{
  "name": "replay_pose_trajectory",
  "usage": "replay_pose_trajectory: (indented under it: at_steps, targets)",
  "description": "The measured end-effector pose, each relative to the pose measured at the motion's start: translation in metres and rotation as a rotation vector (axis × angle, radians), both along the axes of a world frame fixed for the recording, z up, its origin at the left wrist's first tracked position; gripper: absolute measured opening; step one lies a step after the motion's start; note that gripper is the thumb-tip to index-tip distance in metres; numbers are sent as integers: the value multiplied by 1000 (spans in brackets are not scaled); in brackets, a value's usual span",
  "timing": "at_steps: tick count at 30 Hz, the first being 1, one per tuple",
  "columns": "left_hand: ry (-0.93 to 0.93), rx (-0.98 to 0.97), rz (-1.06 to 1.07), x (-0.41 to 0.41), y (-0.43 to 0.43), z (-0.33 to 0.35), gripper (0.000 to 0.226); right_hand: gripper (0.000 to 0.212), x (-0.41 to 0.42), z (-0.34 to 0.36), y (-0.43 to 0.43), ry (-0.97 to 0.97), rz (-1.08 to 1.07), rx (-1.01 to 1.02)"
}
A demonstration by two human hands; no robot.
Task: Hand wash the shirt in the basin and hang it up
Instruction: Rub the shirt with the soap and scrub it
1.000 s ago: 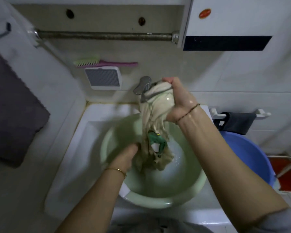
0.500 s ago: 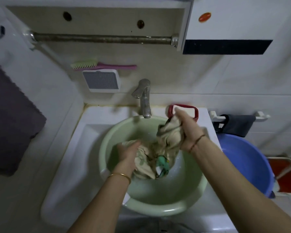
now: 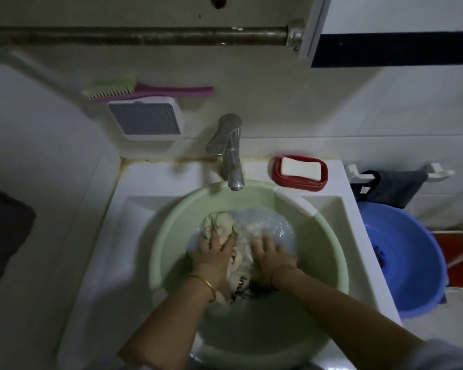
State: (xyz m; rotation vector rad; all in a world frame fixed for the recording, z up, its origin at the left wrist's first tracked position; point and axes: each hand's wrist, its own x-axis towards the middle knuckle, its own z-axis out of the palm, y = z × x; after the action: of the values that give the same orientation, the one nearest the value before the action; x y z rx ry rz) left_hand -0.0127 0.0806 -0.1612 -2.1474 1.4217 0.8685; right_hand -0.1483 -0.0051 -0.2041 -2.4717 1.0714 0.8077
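Down in the green basin point(image 3: 171, 236), under the tap point(image 3: 231, 153), the cream shirt point(image 3: 219, 225) lies bunched in shallow water. Both hands press on it side by side: the left hand point(image 3: 215, 249) with fingers spread flat over the cloth on the basin's left half, the right hand point(image 3: 267, 252) beside it, fingers likewise splayed and partly under water, its outline blurred. Right of the tap sits a red soap dish point(image 3: 300, 180) with a white bar point(image 3: 301, 168). Beyond the basin's right rim stands a blue tub point(image 3: 412, 263). Above the tap, a brush point(image 3: 147, 89) lies on a grey wall holder point(image 3: 147, 121).
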Motion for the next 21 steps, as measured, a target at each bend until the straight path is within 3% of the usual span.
replay_pose_trajectory:
  at_steps: [3, 6, 7, 9, 11, 13, 16, 18, 21]
  targets:
    - [8, -167, 2, 12, -1, -17, 105, 78, 4, -4, -2, 85, 89, -93]
    - [146, -384, 241, 19, -11, -21, 71, 51, 10, -5, -1, -12, -245, -86]
    - [250, -401, 389, 18, -16, -19, 67, 45, 14, -5, 0, -101, -404, -39]
    - [646, -432, 761, 17, -28, -12, 60, 30, 25, 6, -1, -246, -614, 68]
    - [1062, -395, 1301, 19, -35, -2, 42, 23, 30, 24, -2, -386, -685, 110]
    - [1331, -389, 1646, 20, -40, 8, 27, 23, 29, 48, 3, -526, -588, -36]
    - [1473, -458, 1684, 16, -49, 18, 59, 16, 24, 74, 25, -822, -289, -397]
    - [1588, -401, 1627, 5, -50, 35, 72, 9, 23, 86, 36, -955, -154, -479]
    - [1617, -429, 1511, -1, -36, 44, 54, 15, 28, 90, 37, -1013, -73, -455]
